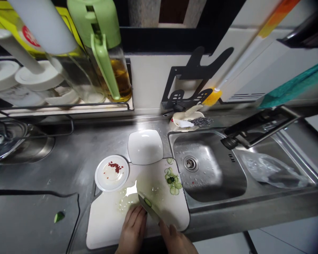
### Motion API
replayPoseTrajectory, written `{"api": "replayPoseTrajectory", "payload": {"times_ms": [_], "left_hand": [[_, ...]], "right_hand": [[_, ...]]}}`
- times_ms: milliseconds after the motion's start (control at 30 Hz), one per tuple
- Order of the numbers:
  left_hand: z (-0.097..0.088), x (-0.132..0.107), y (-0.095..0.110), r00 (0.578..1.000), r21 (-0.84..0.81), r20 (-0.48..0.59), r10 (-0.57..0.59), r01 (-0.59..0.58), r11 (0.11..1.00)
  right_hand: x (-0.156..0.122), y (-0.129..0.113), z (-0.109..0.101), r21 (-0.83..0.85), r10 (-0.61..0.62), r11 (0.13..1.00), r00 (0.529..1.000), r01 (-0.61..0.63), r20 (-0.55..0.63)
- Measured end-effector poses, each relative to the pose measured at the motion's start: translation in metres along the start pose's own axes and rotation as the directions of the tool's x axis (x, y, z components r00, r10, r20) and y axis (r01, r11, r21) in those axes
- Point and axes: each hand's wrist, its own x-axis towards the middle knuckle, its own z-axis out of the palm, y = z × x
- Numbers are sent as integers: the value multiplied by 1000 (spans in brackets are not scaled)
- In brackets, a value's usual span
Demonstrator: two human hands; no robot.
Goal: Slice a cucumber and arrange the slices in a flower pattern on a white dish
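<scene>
My right hand (176, 240) grips a kitchen knife (154, 213), its blade pointing away from me and to the left, low over the white cutting board (103, 224). A cucumber slice (147, 202) clings to the blade's side. Beside the blade, my left hand (134, 225) has its fingers curled together on the board; whatever lies under them is hidden. Several thin cucumber slices (175, 188) lie in a loose pile at the board's right edge. A round white plate (99, 178) with small red pieces (116, 166) overlaps the board's upper left corner.
An empty squarish white dish (145, 146) sits behind the board. To the right is a steel sink (212, 169) with a faucet (235, 139) and a clear plastic bag (272, 169). A cucumber end (59, 217) lies at left. An oil bottle (106, 53) stands on the rack.
</scene>
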Motion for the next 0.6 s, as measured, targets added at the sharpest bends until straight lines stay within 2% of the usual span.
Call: {"api": "replayPoseTrajectory", "payload": {"times_ms": [200,467,600], "left_hand": [[0,2,1,1000,8,-20,21,-21,1000],[-1,4,1,999,35,-10,33,-33,999],[0,4,1,999,32,-18,32,-32,999]], "right_hand": [[6,-1,0,52,22,998,999,-25,47],[14,-2,1,89,15,996,1000,-15,6],[23,-3,10,68,13,998,1000,-14,12]]}}
